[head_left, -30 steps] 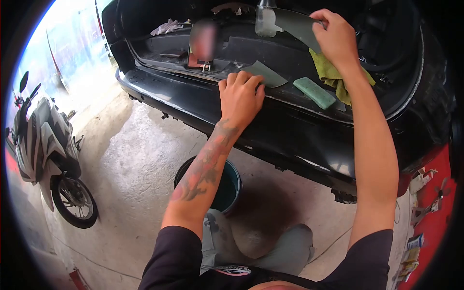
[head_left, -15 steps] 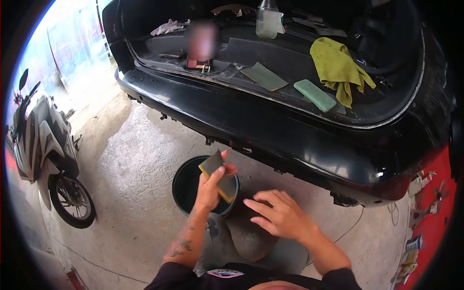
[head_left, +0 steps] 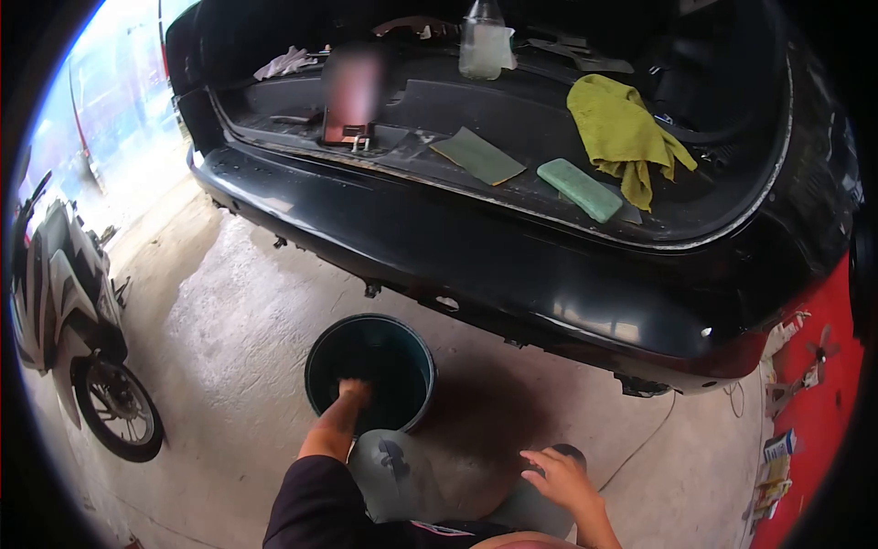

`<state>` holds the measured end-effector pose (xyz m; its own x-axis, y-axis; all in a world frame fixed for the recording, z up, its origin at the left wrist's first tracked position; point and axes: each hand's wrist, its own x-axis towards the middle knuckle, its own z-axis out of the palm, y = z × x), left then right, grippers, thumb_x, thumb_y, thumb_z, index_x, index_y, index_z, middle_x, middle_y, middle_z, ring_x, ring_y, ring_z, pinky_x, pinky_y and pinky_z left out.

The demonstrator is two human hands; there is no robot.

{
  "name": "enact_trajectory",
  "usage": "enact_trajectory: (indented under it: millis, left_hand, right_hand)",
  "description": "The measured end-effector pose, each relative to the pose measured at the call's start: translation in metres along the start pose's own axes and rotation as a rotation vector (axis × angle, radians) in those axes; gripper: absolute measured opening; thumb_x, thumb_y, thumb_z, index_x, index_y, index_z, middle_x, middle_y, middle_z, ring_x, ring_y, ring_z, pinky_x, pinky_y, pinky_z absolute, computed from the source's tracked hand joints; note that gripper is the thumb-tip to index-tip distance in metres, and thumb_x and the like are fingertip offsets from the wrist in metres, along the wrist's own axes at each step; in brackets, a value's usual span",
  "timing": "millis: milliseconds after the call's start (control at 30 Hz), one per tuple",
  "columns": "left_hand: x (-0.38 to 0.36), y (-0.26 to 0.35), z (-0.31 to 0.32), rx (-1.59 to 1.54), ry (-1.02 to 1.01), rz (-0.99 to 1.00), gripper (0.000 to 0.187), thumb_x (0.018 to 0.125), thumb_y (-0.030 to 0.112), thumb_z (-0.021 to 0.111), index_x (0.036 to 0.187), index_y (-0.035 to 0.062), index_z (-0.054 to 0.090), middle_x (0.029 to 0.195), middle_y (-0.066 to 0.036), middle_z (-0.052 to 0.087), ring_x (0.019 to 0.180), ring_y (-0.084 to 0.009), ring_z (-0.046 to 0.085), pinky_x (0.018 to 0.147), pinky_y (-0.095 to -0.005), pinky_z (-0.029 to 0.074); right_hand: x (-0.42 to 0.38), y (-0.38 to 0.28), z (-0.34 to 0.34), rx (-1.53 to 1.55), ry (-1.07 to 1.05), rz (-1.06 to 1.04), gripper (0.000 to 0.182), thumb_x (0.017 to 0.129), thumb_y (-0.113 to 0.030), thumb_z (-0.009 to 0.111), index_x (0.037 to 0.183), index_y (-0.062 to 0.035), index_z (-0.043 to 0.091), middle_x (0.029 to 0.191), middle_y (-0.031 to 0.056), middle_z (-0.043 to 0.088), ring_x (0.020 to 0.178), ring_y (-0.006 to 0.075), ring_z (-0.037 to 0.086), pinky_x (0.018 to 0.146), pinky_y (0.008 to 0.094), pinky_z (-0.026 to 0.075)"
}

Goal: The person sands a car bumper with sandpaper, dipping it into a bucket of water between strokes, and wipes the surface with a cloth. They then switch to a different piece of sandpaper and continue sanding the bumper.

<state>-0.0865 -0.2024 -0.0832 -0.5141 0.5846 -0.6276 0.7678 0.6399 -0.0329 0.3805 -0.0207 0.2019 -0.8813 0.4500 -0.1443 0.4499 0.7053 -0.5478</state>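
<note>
My left hand point(head_left: 354, 393) reaches down into a dark round bucket point(head_left: 412, 348) on the floor. Its fingers are blurred and sunk in the dark interior, so what it holds does not show. Over my knee, my right hand point(head_left: 560, 474) hovers with bent fingers apart and nothing in it. A black car bumper point(head_left: 457, 247) spans the view beyond the bucket. On the ledge above it lie a dark sandpaper sheet point(head_left: 478, 156), a pale green block point(head_left: 580, 190) and a crumpled yellow-green cloth point(head_left: 613, 123).
A clear bottle point(head_left: 480, 50) stands farther back in the car's open rear, near a blurred upright object point(head_left: 352, 101). On the left is a parked scooter point(head_left: 78, 329). Small items and a fan point(head_left: 820, 355) lie on the red surface at right.
My left hand has gone down into the bucket; the sandpaper-wrapped yellow pad it held is out of sight. My right hand has moved lower and right. The view has shifted slightly.
</note>
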Motion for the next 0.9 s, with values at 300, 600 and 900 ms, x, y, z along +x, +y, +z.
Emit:
enact_trajectory:
  millis: [300, 600, 900]
  left_hand:
    - [0.043, 0.029, 0.056, -0.111, -0.189, 0.323, 0.04, 0.091, 0.026, 0.066, 0.125, 0.0064, 0.074, 0.132, -0.016, 0.07, 0.12, -0.0334, 0.068, 0.101, -0.0469, 0.054]
    - [-0.053, 0.026, -0.101, -0.167, 0.152, 0.264, 0.037, 0.088, 0.013, 0.057, 0.119, 0.0061, 0.074, 0.117, -0.019, 0.075, 0.111, -0.0375, 0.071, 0.094, -0.0475, 0.059]
    - [-0.129, 0.137, -0.203, -0.444, 0.449, 0.675, 0.044, 0.09, 0.008, 0.051, 0.129, 0.01, 0.069, 0.109, -0.024, 0.073, 0.104, -0.0423, 0.071, 0.092, -0.0511, 0.057]
  right_hand:
    - [0.013, -0.007, 0.009, -0.068, -0.058, 0.003, 0.041, 0.095, -0.03, 0.071, 0.133, -0.0152, 0.067, 0.114, 0.0106, 0.07, 0.103, 0.0351, 0.068, 0.092, 0.0472, 0.054]
    - [0.038, 0.001, 0.042, 0.077, -0.089, -0.063, 0.046, 0.094, -0.028, 0.073, 0.137, -0.0146, 0.064, 0.119, 0.0121, 0.067, 0.101, 0.0353, 0.069, 0.091, 0.0466, 0.055]
    - [0.114, -0.004, 0.061, 0.502, 0.251, 0.054, 0.067, 0.091, -0.021, 0.079, 0.149, -0.0079, 0.05, 0.116, 0.0147, 0.07, 0.086, 0.0225, 0.071, 0.081, 0.0369, 0.057]
